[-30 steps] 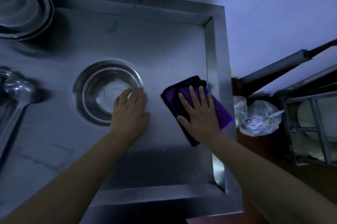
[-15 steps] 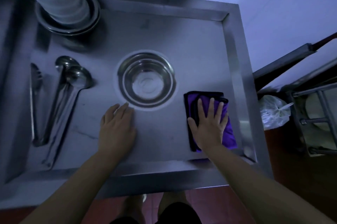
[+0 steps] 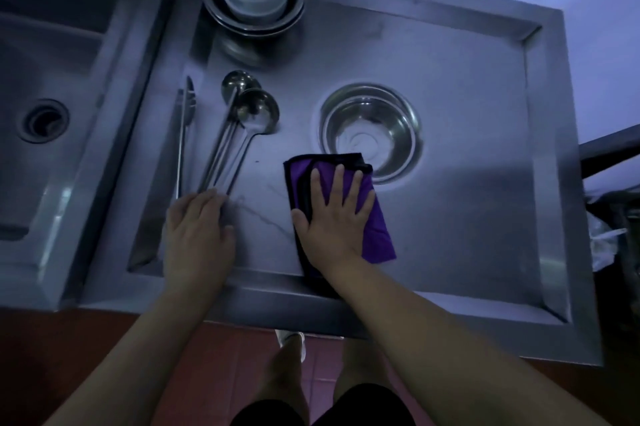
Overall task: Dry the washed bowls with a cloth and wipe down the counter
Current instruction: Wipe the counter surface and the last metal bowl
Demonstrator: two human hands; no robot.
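Pressing flat with fingers spread, the right hand (image 3: 334, 217) holds the purple cloth (image 3: 375, 231) on the worktop (image 3: 467, 217) just beside the steel bowl (image 3: 370, 131), while the left hand (image 3: 197, 238), also flat, touches the ladles' (image 3: 242, 127) handle ends.

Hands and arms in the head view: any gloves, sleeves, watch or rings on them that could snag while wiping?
None visible. The left hand and right hand are bare, no gloves, and both forearms are uncovered as far as the frame shows. No watch, bracelet or ring shows, though the dim light could hide a thin ring.
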